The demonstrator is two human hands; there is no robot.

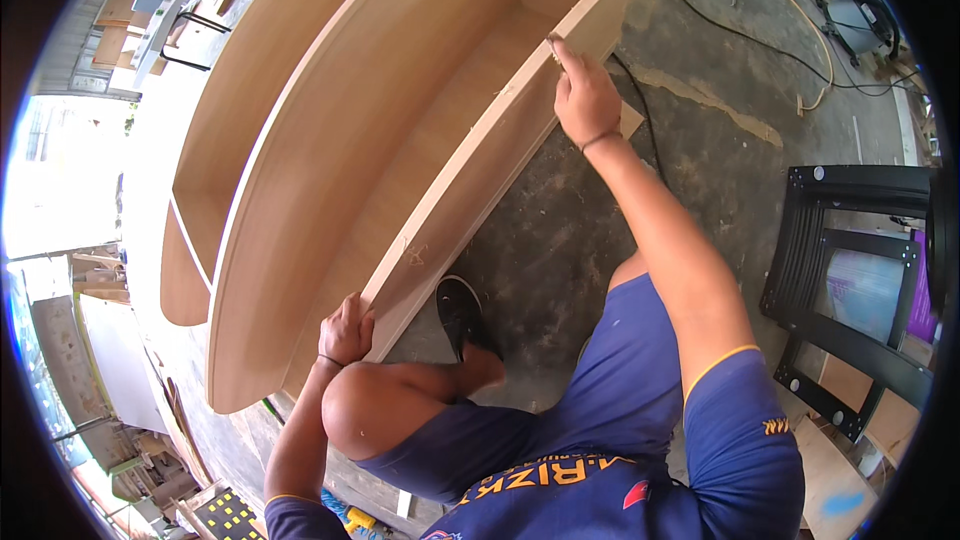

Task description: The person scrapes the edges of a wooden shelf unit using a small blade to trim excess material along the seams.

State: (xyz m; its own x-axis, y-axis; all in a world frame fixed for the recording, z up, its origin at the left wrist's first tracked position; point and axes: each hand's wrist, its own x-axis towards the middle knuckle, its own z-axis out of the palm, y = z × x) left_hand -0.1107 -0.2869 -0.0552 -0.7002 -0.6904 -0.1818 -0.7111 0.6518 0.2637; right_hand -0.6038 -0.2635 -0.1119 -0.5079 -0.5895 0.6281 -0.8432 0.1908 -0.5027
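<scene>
A large pale wooden cabinet (440, 125) with curved panels lies tilted before me. My left hand (347, 328) is closed around the near end of its long straight edge board (478, 140). Farther along that same board, my right hand (588, 98) is closed, its index finger stretched along the top edge. A small dark thing (553, 39) shows at that fingertip; most of it is hidden by the hand, so its kind cannot be made out. Thin curled wood shavings (413, 254) cling to the board between my hands.
Black metal frames (850, 270) stand at the right. A vacuum cleaner (855, 20) is at the far right, with a dark cable (720, 28) and a pale hose (826, 50) across the concrete floor. My shoe (461, 312) rests beside the cabinet.
</scene>
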